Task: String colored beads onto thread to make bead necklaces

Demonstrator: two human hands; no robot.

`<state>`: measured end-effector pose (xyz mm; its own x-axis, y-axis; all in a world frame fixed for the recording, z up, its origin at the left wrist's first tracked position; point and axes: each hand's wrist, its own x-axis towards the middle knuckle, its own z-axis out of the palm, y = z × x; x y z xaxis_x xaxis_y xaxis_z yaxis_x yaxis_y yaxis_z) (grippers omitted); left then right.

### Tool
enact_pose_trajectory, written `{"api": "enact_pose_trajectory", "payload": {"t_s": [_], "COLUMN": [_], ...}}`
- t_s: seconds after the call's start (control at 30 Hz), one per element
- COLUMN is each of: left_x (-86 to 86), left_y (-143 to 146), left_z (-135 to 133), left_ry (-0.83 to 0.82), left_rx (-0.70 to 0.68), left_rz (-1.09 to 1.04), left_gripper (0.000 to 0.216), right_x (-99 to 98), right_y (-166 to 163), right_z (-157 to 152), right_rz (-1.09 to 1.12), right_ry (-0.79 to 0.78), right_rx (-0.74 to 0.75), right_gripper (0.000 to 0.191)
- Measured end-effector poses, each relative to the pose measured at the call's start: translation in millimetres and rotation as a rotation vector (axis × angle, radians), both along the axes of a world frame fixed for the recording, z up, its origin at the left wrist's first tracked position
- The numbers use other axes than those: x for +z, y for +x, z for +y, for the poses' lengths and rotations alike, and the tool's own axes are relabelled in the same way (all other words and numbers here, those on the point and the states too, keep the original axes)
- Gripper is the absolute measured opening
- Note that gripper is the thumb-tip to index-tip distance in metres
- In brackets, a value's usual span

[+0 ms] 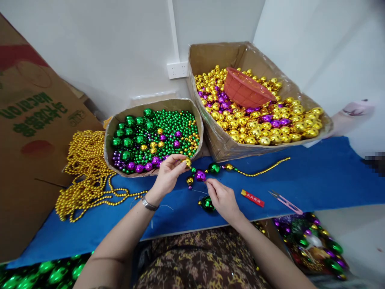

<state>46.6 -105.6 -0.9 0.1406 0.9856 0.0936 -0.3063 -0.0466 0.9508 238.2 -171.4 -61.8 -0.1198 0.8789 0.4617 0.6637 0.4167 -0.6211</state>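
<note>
Between the thumb and fingers of my left hand (167, 174) is a shiny gold ball (187, 162), held over the front edge of the smaller box. My right hand (222, 198) is closed in a pinch, its fingertips at the right edge of a purple ball (200, 175); what lies between them is too small to make out. A green ball (214, 167) and a gold bead chain (264, 169) trail to the right. Below the purple ball hangs a small gold ball (189, 180). Thin clear thread shows by a larger green ball (207, 204) near my right hand.
A smaller box (201, 132) holds green, purple and gold beads. The larger carton (218, 148) holds gold and purple balls and a red basket (248, 88). Gold bead chains (87, 172) pile at left. A red packet (252, 198) and pink-handled snips (287, 202) lie on the blue cloth (319, 176).
</note>
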Motion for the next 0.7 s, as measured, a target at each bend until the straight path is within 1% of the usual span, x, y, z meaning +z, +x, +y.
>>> {"api": "enact_pose_trajectory", "payload": {"t_s": [0.1,0.23,0.3,0.43,0.6,0.7], "left_x": [-4.6,-8.1,-8.9,-10.1,-14.3,-17.7], "left_y": [1,2,2,3,-2,-4], "left_z": [-3,-2,-2,-5,-9,-10], "left_ry": [-0.006,-0.033,-0.039,-0.041,-0.121,-0.107], "left_rx": [-0.02,0.039,0.066,0.085,0.061,0.105], "left_rz": [-0.017,-0.048,-0.056,-0.069,-0.119,-0.112], "left_gripper": [0.025,0.033,0.037,0.043,0.04,0.042], "right_x": [-1.7,-4.0,-5.2,-6.6,-5.1,-4.1], "right_y": [0,3,5,6,4,2], "right_z": [0,-1,-1,-2,-5,-7], "right_rz": [0.003,0.02,0.031,0.057,0.077,0.07], "right_ry": [-0.04,-0.038,-0.024,-0.012,-0.02,-0.019], "right_rx": [-0.022,0.053,0.06,0.009,-0.037,-0.037], "right_gripper": [0.023,0.026,0.028,0.025,0.022,0.023]}}
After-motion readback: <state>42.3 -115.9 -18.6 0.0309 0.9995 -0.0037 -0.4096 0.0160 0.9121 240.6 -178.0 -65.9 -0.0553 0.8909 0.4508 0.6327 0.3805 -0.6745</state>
